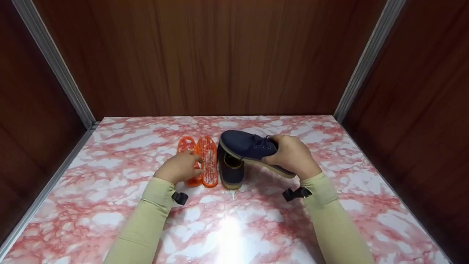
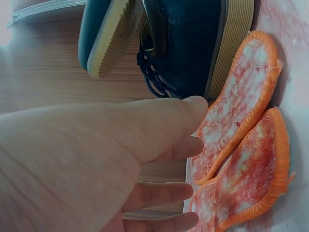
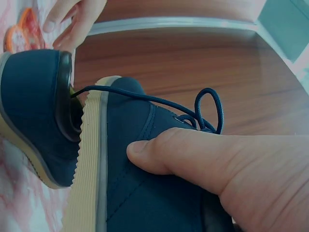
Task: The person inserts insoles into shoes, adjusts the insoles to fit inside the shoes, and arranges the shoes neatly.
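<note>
Brown wood-look panels enclose a tabletop marbled in red and white, with grey metal strips along the corners. The right grip is grasping a navy lace-up shoe toward its heel end, the thumb pressed against the side. That shoe is raised and tilted, its toe pointing left and its heel lower; its lace makes a loop near the thumb. Under the toe end, a matching navy shoe stands on the tabletop with its heel toward the person. Whether the two shoes touch, I cannot tell.

Just left of the standing shoe, two orange-edged insoles lie side by side: the right insole and the left insole. The left grip is released, its fingers extended and a little apart over the left insole; contact cannot be made out. Pale yellow-green sleeves cover both forearms, with a small black device at each wrist. Bright glare shines on the near part of the tabletop.
</note>
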Demonstrator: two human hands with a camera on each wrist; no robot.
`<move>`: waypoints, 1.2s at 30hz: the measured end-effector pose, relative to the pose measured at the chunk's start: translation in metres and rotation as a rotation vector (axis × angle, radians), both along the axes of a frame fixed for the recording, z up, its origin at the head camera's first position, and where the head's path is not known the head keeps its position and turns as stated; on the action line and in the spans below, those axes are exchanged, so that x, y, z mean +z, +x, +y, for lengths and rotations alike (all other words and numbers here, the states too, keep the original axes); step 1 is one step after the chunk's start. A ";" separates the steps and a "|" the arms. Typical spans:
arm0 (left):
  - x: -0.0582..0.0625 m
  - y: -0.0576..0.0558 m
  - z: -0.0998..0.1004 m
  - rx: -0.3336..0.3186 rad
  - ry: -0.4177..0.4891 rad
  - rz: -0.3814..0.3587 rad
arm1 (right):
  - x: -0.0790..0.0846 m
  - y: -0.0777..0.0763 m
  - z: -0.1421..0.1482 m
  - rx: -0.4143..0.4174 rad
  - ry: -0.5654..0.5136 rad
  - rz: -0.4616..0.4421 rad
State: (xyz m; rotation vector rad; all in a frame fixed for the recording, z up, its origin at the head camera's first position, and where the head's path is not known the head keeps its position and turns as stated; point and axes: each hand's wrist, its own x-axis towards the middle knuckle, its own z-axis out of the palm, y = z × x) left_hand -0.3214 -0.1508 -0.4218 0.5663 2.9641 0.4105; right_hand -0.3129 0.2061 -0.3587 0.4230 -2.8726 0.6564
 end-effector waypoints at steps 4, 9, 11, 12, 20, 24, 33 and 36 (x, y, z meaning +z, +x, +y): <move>-0.001 -0.001 -0.001 -0.006 -0.004 0.016 | 0.004 0.005 -0.004 0.028 -0.007 0.004; -0.002 -0.001 -0.002 -0.017 0.011 0.036 | 0.009 0.014 -0.010 0.075 -0.022 -0.016; -0.003 -0.001 -0.003 -0.016 0.028 0.039 | 0.011 0.017 -0.014 0.092 -0.026 -0.028; -0.003 -0.001 -0.003 -0.016 0.036 0.041 | 0.012 0.018 -0.015 0.100 -0.028 -0.034; -0.006 -0.002 -0.007 -0.027 0.057 0.043 | 0.012 0.029 -0.027 0.150 -0.015 -0.043; -0.008 -0.004 -0.008 -0.009 0.054 0.034 | 0.011 0.032 -0.033 0.179 -0.013 -0.068; -0.009 -0.005 -0.011 0.061 0.151 -0.022 | 0.010 0.038 -0.042 0.246 -0.012 -0.105; -0.010 -0.005 -0.011 0.113 0.174 -0.090 | 0.008 0.039 -0.043 0.258 0.004 -0.116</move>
